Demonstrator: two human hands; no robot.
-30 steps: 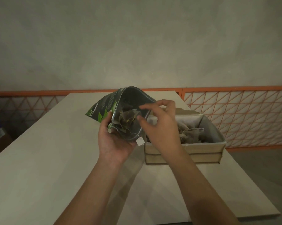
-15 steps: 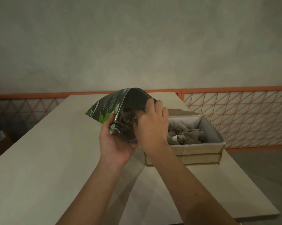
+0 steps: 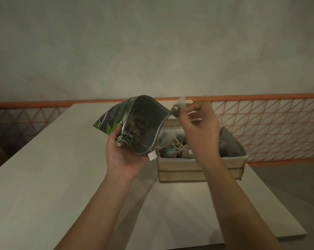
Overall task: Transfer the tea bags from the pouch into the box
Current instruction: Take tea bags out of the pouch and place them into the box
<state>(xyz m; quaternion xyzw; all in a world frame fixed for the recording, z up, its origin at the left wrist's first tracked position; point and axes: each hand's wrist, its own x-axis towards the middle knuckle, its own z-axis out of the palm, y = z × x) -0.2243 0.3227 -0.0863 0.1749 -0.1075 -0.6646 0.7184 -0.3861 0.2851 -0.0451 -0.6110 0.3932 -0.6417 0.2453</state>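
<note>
Bare grey wall (image 3: 152,51) behind, orange lattice railing (image 3: 270,127) along the far and right side of a pale counter (image 3: 44,177).

Left hand (image 3: 124,156): palm up, fingers curled under the pouch (image 3: 134,123), thumb on the near left edge of its mouth. It grips the pouch, which is lifted off the counter and tilted, mouth gaping toward the camera. Dark outside with green leaf print, grey lining. Several tea bags in pouch (image 3: 136,129) visible. One string runs over the lower lip, and its white paper tag (image 3: 152,156) dangles just off the pouch edge, beside the box's near left corner.

Right hand (image 3: 199,130): raised above the box, fingers curled, thumb and fingertips pinching one tea bag (image 3: 178,109) at the top. Bag hangs just right of the pouch's right rim, touching or almost touching it; can't tell which. Its string trails down toward the box. Hand slightly motion-blurred.

Box (image 3: 197,168): beige, open-topped, sits on the counter toward the right edge, just right of the pouch. Loose pile of tea bags in box (image 3: 174,148) with tangled strings, partly hidden by the right wrist.

Both forearms bare, coming in from the near edge.
</note>
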